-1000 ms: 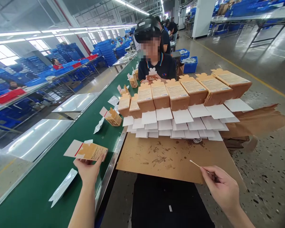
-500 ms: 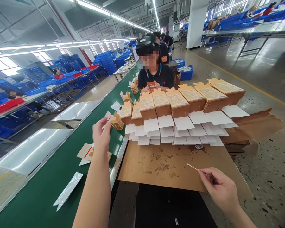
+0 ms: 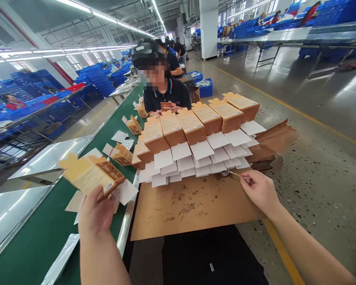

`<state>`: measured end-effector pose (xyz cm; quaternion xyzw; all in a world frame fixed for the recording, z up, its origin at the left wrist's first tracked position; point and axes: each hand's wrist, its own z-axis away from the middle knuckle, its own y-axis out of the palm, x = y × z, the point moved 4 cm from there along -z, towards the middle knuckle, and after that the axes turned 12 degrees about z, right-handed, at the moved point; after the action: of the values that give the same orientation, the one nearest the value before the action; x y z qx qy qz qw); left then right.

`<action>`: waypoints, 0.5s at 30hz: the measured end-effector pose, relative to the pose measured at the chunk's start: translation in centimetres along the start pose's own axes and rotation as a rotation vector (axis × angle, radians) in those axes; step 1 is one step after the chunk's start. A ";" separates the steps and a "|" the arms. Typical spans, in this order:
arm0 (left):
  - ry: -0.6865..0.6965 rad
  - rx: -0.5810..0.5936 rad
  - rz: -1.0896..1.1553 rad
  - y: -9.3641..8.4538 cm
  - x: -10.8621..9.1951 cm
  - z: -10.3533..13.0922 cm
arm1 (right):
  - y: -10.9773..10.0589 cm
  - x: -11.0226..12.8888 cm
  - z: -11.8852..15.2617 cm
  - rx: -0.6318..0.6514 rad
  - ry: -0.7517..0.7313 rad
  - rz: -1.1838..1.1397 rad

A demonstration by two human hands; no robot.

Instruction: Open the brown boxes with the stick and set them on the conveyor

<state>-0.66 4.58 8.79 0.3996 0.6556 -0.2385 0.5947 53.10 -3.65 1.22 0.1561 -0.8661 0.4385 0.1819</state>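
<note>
My left hand (image 3: 96,213) is closed on a brown and cream carton (image 3: 93,172) with open flaps, held tilted above the green belt (image 3: 32,221). Pinched in my right hand (image 3: 259,192) is a cotton swab (image 3: 236,174). Its tip points left, close to a small shiny round dish (image 3: 225,173) at the front of the stacked cartons; whether they touch I cannot tell. Behind the dish, rows of cartons (image 3: 195,128) lie stacked with white flaps (image 3: 201,150) hanging toward me.
A stained cardboard sheet (image 3: 166,219) covers the worktop in front of the stack. On the belt lie a clear plastic sleeve (image 3: 61,259) and another open carton (image 3: 121,154). A co-worker (image 3: 172,97) in a headset sits beyond the stack, holding a small brown piece.
My left hand has taken up a carton and come back toward me. My right hand has carried the swab forward to the dish. The view has turned to the right.
</note>
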 end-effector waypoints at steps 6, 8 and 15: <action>-0.373 0.112 0.092 -3.9 7.1 11.9 | 4.1 -0.3 -3.0 0.166 -0.040 0.062; -0.430 0.130 0.080 -3.3 9.7 14.8 | 4.5 -0.3 -3.5 0.209 -0.052 0.073; -0.453 0.198 0.090 -0.6 12.1 16.8 | 2.2 1.6 0.6 0.115 -0.114 -0.068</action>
<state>9.10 -6.07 -6.02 0.4214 0.4605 -0.3582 0.6943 50.64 -3.08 0.08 0.2204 -0.8427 0.4716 0.1378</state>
